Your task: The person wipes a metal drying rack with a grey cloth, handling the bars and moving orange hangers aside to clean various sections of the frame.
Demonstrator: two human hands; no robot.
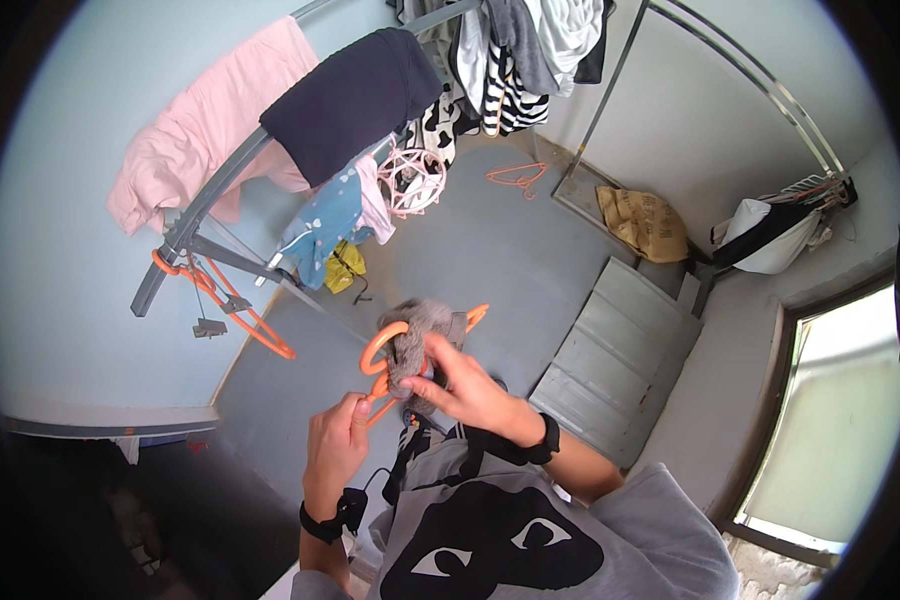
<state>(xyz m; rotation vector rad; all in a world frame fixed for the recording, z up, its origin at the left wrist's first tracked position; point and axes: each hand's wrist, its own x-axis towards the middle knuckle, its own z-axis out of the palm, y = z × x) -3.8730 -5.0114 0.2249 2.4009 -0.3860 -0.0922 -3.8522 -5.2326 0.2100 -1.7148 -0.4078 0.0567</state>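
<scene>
My left hand [337,439] grips one arm of an orange plastic hanger [381,351], close to the base of its hook. A grey, furry-looking item [422,319] hangs on that hanger, and my right hand [461,382] pinches it between thumb and fingers beside the hook. The hanger's far end sticks out beyond the item. Further left, another orange hanger [251,324] and metal clips [210,328] hang from the end of a grey metal rack bar [225,176]. How the lower part of the grey item lies is hidden.
Pink cloth [217,97], a dark folded cloth [352,101] and striped garments [514,101] hang on the rack. A pink round hanger [412,182] is below. On the floor lie an orange hanger [517,178], a yellow cloth [343,266], a brown sack [641,223] and grey metal panels [619,360].
</scene>
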